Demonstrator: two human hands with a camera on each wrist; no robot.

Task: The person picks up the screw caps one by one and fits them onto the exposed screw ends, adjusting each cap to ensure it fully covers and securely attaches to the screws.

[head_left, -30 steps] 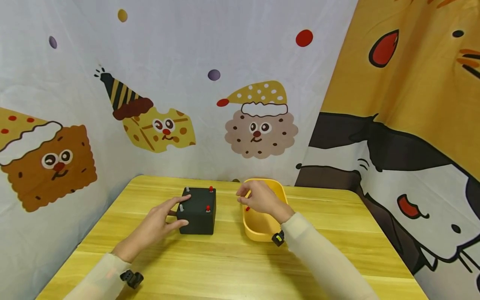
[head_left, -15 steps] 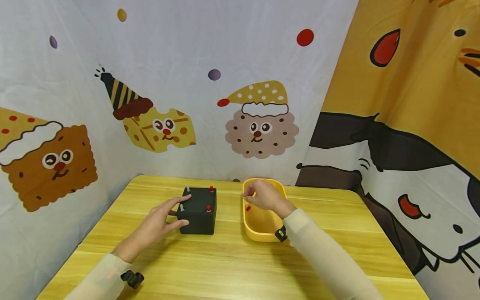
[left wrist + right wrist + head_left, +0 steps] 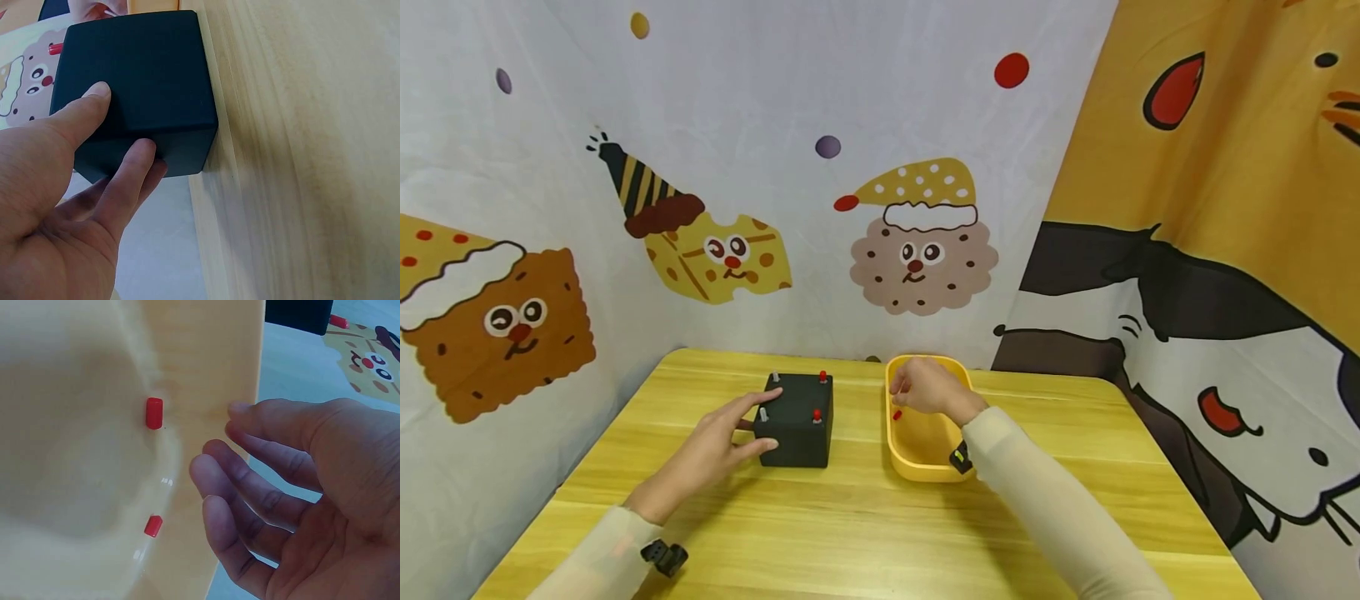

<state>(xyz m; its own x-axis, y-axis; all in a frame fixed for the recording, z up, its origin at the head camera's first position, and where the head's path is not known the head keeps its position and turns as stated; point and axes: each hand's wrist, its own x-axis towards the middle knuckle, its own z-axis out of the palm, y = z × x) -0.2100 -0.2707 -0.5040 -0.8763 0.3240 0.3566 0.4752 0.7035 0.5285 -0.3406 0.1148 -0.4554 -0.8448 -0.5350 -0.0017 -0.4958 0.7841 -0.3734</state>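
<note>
My left hand (image 3: 711, 442) holds the near left part of a black box (image 3: 793, 425), thumb on its front face and fingers on its top and left side. Metal posts stand at the box's top corners; the two right ones wear red caps (image 3: 817, 415), while the left posts (image 3: 763, 414) are bare. My right hand (image 3: 928, 387) hovers over a yellow tray (image 3: 928, 473), fingers loosely curled, thumb and index tips close together with nothing visible between them. Two small red caps lie in the tray: one cap (image 3: 154, 413) nearer the thumb, another cap (image 3: 153, 525) further along the wall.
Box and tray stand apart on a wood-grain table (image 3: 850, 533). Behind the table hangs a printed cartoon curtain (image 3: 917, 100). A small black camera (image 3: 664, 557) is strapped to the left wrist and another camera (image 3: 961, 457) to the right.
My right hand has shifted slightly right, further over the tray, and its thumb and index tips have come nearer each other. The left hand and the box have stayed put.
</note>
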